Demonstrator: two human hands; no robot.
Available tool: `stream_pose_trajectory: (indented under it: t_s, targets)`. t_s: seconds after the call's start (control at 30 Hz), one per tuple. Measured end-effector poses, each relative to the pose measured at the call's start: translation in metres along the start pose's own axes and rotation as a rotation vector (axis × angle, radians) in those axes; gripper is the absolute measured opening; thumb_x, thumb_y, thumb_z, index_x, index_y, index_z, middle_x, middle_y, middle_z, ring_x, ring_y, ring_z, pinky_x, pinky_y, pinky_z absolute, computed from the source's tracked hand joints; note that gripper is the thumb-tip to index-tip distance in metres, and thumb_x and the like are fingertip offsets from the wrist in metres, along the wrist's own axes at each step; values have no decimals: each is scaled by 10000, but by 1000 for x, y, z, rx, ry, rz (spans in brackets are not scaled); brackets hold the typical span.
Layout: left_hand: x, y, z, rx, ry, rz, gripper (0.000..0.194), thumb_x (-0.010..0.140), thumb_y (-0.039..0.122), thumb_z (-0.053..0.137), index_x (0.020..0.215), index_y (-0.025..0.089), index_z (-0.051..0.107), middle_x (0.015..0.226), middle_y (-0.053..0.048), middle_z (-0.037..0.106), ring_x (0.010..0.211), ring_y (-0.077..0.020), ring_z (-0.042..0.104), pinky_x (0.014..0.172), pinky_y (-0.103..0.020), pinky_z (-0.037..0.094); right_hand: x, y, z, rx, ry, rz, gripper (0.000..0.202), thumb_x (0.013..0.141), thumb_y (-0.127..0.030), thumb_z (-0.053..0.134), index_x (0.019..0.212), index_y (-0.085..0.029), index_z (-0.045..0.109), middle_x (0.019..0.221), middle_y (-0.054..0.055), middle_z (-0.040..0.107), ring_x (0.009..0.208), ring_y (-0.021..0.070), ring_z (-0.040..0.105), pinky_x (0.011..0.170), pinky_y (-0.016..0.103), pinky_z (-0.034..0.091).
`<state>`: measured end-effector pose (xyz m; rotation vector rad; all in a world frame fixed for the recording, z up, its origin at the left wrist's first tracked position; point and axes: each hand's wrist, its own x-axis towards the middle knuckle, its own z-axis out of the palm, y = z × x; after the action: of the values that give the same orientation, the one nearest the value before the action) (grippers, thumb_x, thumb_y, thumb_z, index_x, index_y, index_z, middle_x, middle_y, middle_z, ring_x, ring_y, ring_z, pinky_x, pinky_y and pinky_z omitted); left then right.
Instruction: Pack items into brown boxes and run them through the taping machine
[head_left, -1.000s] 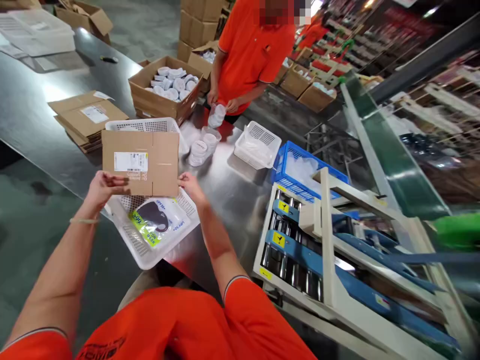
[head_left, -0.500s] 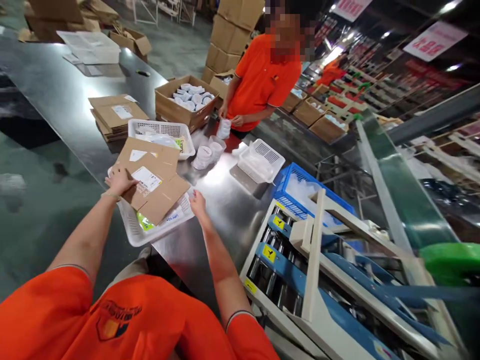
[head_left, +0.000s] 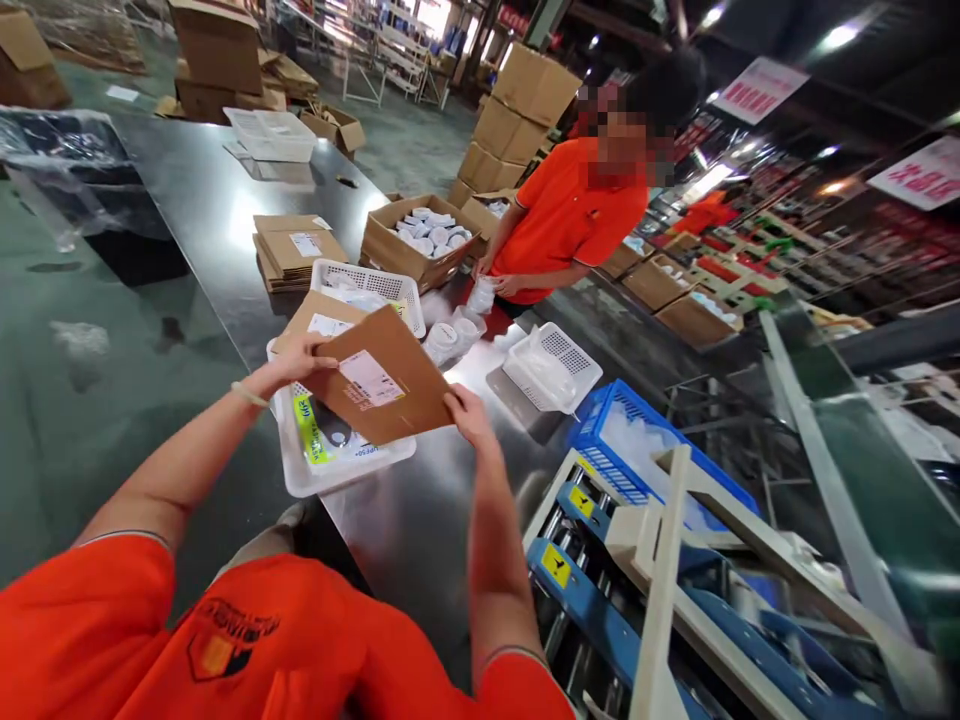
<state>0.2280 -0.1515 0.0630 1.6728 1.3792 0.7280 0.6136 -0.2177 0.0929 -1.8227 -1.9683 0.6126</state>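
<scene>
left hand (head_left: 304, 362): pinching cardboard (head_left: 397, 360) at left edge
right hand (head_left: 469, 412): gripping its right corner
cardboard: tilting; uneven gripping could be dropping it onto the packet (head_left: 330, 440)

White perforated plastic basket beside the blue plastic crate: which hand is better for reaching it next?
Likely the right hand: nearer the basket than the left hand; both hold flat brown cardboard.

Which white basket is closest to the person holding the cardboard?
The frontmost white basket with the UPF50+ pack inside, partly hidden by the cardboard between the left hand and right hand. The others stand farther away.
</scene>
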Motion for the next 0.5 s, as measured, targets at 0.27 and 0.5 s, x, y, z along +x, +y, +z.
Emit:
stream_pose_trajectory:
  t_s: [0.27,0.5]
  targets:
    - [-59,129,160,233,-34,913,813,1016,607,688,1717,238,506,1725,-195,528,1699,-392,353,1392,-605,296,-258,84,-81,-497,510,128,541,1076,-631,430,950,-306,844,903,164,796,782,311,752,707,435,545]
    - [-52,131,262,593,-662,869,167,1012,442,739,960,351,869,965,-94,846,924,-280,810,886,-419,642,-313,120,17,-371,376,334,551,1031,-579,367,954,-400,882,895,149,827,759,356,797,607,471,615]
